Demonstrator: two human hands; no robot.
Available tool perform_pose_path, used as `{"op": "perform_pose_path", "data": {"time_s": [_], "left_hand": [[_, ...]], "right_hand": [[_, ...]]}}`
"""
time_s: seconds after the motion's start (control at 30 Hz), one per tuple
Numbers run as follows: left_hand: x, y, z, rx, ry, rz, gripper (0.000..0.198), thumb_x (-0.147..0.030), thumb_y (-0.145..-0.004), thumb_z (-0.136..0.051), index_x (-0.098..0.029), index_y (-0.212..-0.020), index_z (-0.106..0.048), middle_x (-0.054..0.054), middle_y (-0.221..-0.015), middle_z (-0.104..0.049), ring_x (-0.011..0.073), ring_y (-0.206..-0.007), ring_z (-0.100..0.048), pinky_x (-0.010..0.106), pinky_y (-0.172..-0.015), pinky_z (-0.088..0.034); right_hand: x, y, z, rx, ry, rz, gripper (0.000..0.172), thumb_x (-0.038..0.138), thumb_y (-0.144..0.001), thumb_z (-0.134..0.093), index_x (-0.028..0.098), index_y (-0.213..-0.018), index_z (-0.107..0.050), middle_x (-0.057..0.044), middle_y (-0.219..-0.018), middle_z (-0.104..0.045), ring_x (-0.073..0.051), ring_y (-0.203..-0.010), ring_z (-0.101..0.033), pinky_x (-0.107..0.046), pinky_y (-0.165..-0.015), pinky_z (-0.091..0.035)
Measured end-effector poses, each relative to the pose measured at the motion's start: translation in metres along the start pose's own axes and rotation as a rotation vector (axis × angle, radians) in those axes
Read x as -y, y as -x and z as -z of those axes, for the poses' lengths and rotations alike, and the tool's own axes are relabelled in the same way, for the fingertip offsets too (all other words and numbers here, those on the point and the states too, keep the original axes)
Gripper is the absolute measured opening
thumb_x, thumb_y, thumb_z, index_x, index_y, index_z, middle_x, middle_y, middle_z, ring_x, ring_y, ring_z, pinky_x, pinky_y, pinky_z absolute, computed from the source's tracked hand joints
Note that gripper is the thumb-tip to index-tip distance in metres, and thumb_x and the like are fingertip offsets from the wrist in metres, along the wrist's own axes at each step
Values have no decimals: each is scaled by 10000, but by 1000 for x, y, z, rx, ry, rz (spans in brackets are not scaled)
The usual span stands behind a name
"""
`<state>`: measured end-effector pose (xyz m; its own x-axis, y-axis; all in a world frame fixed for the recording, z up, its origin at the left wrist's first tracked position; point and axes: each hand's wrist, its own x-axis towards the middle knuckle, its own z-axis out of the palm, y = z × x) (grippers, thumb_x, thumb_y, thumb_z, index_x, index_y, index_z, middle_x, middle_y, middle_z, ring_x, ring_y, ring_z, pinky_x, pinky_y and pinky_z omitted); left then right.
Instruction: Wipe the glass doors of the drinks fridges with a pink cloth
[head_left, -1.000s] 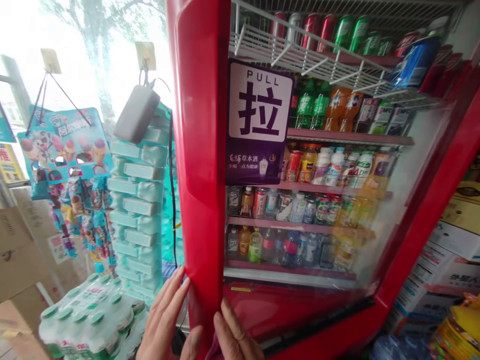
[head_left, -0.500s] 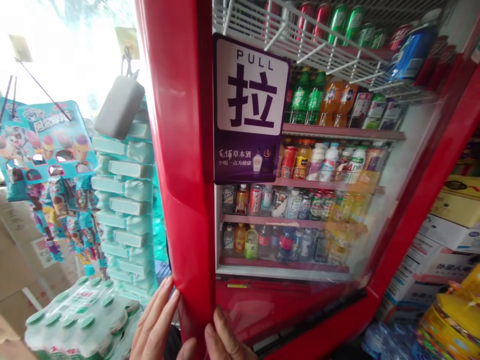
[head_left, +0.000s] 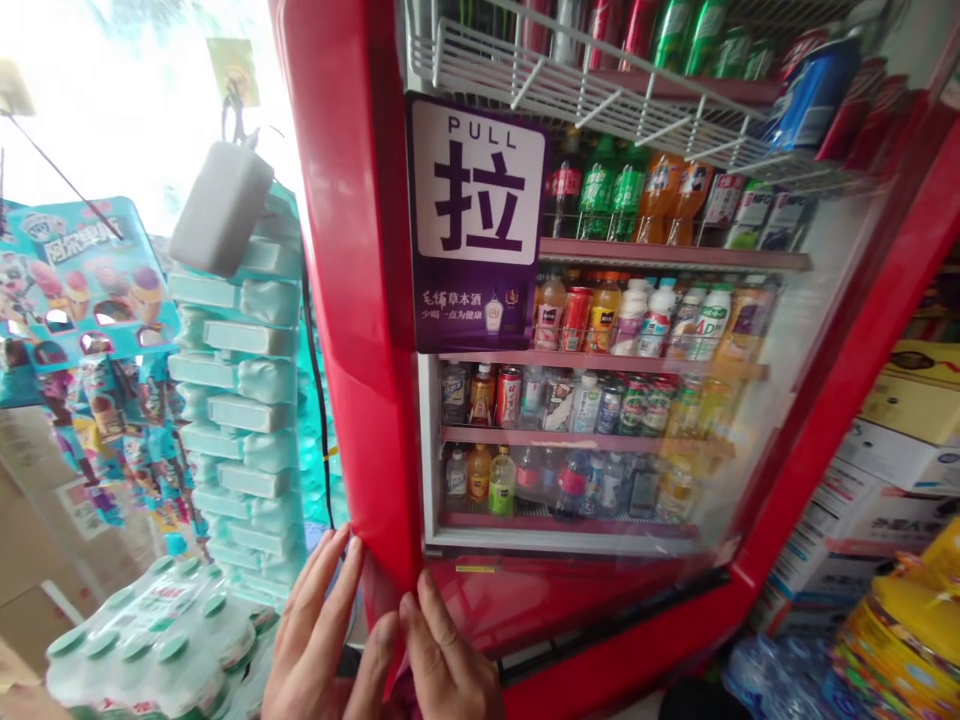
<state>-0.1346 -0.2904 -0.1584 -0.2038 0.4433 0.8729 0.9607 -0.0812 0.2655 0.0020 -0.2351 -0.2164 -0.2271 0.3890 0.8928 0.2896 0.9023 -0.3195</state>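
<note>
A red upright drinks fridge point(head_left: 352, 300) with a glass front fills the middle of the view. My left hand point(head_left: 319, 625) lies along the lower left side of its red frame, fingers stretched out and the thumb apart. Close beside it, my right hand point(head_left: 446, 650) is at the frame's front edge, its visible fingers bent and pressed together. A dark maroon patch point(head_left: 403, 690) shows low between the hands; I cannot make out what it is. A purple and white "PULL" sign point(head_left: 480, 220) is stuck on the glass above.
Bottles and cans stand on shelves point(head_left: 585, 436) behind the glass. At left are a shrink-wrapped bottle pack point(head_left: 150, 640), a pale green stack point(head_left: 244, 400) and hanging candy packets point(head_left: 112, 400). Stacked boxes point(head_left: 892, 480) and yellow containers point(head_left: 900, 640) stand at right.
Both hands have moved slightly up in the view, along the red frame, and show more fully. The view has shifted a little, with the sign now farther left.
</note>
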Motion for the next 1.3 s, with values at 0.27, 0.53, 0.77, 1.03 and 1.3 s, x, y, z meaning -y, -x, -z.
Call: {"op": "perform_pose_path", "data": {"time_s": [0.27, 0.53, 0.77, 1.03, 1.3], "left_hand": [[23, -23, -28, 29, 78, 114, 672, -416, -1057, -607, -360, -1703, -427, 68, -1745, -482, 305, -1591, -500, 530, -1349, -391], [39, -55, -58, 189, 262, 281, 674, -550, -1064, -572, -238, -1658, -509, 130, -1771, -443, 295, -1675, -373, 547, -1387, -298], [35, -47, -84, 301, 333, 436, 754, -618, -1046, -546, -207, -1674, -471, 166, -1811, -354, 317, -1707, -290, 570, -1393, -254], [41, 5, -97, 457, 563, 710, 953, -783, -929, -607, -183, -1656, -465, 193, -1717, -506, 344, -1603, -491, 544, -1329, -400], [27, 39, -97, 609, 640, 808, 767, -765, -808, -757, -211, -1338, -749, 142, -1347, -798, 346, -1301, -736, 470, -1170, -548]], "right_hand": [[-9, -33, -18, 200, -21, -102, 835, 174, -855, -598, 168, -1683, -482, -153, -1725, -482, -332, -1402, -704, -433, -1109, -652], [-34, -78, -33, 461, -118, -282, 793, 235, -954, -616, 249, -1718, -403, -169, -1802, -367, -387, -1405, -695, -545, -1131, -624], [-67, -68, -55, 477, -211, -522, 474, 127, -905, -610, 241, -1349, -730, -124, -1359, -755, -307, -1268, -732, -438, -1091, -585], [-97, -32, -55, 181, -754, -1111, 330, 375, -824, -741, 162, -1072, -789, -100, -996, -816, -288, -957, -767, -393, -910, -589], [-100, 11, -63, -12, -1239, -1403, 493, 637, -685, -926, 229, -741, -654, -15, -718, -734, -224, -704, -716, -335, -730, -557]]}}
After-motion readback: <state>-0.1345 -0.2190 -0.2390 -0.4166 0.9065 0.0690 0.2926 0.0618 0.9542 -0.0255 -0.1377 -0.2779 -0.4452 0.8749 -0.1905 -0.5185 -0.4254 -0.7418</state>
